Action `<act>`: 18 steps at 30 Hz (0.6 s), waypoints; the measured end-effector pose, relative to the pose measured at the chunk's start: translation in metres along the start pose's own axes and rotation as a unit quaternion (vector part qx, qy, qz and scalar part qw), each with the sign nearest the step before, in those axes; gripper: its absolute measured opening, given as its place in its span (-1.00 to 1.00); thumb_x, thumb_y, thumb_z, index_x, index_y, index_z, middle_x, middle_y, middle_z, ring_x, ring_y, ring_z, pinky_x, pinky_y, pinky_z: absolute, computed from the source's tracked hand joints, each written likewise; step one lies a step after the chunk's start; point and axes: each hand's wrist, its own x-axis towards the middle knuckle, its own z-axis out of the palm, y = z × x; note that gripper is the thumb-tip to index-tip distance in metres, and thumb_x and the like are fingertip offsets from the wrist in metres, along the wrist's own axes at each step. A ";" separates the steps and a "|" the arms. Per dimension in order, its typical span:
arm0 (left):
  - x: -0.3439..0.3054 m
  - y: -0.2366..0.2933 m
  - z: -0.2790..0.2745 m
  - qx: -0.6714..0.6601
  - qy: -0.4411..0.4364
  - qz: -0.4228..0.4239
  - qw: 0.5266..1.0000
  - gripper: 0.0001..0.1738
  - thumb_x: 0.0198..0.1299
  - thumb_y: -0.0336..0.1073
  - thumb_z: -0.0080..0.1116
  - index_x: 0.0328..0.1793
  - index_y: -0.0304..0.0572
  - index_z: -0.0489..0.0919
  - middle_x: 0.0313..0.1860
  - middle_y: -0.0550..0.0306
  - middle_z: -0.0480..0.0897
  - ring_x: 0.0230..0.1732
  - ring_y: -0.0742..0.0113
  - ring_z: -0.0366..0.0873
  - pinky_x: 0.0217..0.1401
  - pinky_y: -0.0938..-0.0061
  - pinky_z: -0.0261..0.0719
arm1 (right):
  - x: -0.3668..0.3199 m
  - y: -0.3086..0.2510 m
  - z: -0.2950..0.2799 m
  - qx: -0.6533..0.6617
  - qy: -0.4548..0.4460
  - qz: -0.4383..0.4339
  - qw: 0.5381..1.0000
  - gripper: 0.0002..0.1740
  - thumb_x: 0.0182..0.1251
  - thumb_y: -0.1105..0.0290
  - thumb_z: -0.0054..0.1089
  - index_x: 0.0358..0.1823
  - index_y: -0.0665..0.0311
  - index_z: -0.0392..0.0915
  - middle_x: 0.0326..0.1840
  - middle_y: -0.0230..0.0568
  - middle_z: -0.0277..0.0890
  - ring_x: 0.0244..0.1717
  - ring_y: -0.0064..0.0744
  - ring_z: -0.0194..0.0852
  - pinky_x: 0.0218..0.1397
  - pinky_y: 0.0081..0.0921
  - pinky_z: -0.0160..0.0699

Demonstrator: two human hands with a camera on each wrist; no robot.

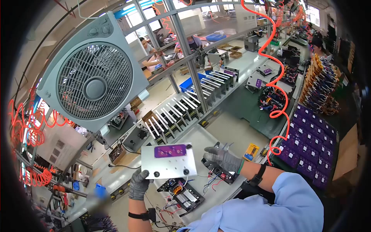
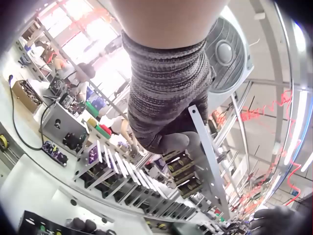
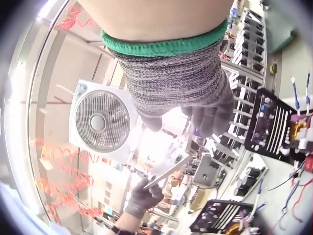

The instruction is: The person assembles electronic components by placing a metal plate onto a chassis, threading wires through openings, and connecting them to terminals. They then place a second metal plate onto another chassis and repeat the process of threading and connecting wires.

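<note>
My left hand (image 1: 138,185), in a grey glove, grips the lower left corner of a flat silver metal plate (image 1: 170,165). A purple circuit board (image 1: 170,151) sits on the plate's face, with black round feet near its corners. In the left wrist view the plate (image 2: 209,152) shows edge-on, thumb and fingers at its edge. My gloved right hand (image 1: 224,158) is off to the plate's right, above an electronic assembly (image 1: 228,176) with loose wires. Its fingers (image 3: 208,120) hang loosely bent with nothing between them. Below the plate lies another wired assembly (image 1: 187,196).
A grey box fan (image 1: 94,83) hangs at upper left. Upright metal plates (image 1: 174,116) stand in a row along the bench. An orange coiled hose (image 1: 281,69) dangles at right, near many purple boards (image 1: 309,149). A yellow box (image 1: 251,151) lies beyond my right hand.
</note>
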 end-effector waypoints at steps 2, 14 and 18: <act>-0.032 -0.004 0.038 0.022 0.070 0.022 0.997 -0.36 0.00 -0.03 0.48 0.03 -0.42 0.58 -0.26 0.01 0.68 -0.40 0.27 0.63 -0.41 0.45 0.57 | 0.007 0.003 0.004 0.161 -0.097 0.094 0.978 -0.01 0.24 -0.18 0.38 0.46 0.39 0.23 0.27 0.00 0.47 0.16 -0.31 0.56 0.11 -0.38 0.65; -0.088 -0.103 0.074 -0.303 0.148 -0.020 0.941 -0.07 0.06 0.10 0.50 0.45 -0.16 0.33 0.30 -0.05 0.52 0.31 -0.03 0.53 0.32 -0.07 0.60 | -0.035 0.034 0.060 0.155 -0.068 0.041 0.985 -0.38 0.26 0.06 0.44 0.15 0.37 0.49 -0.20 -0.32 0.61 -0.41 -0.62 0.57 -0.43 -0.66 0.63; -0.093 -0.130 0.087 -0.201 0.199 0.056 0.957 -0.26 0.15 -0.12 0.48 0.38 -0.14 0.38 0.17 0.09 0.56 0.12 0.18 0.60 0.12 0.21 0.68 | -0.037 0.046 0.097 0.142 -0.080 0.026 0.986 -0.36 0.30 0.05 0.42 0.20 0.36 0.43 -0.15 -0.36 0.55 -0.28 -0.65 0.56 -0.35 -0.64 0.63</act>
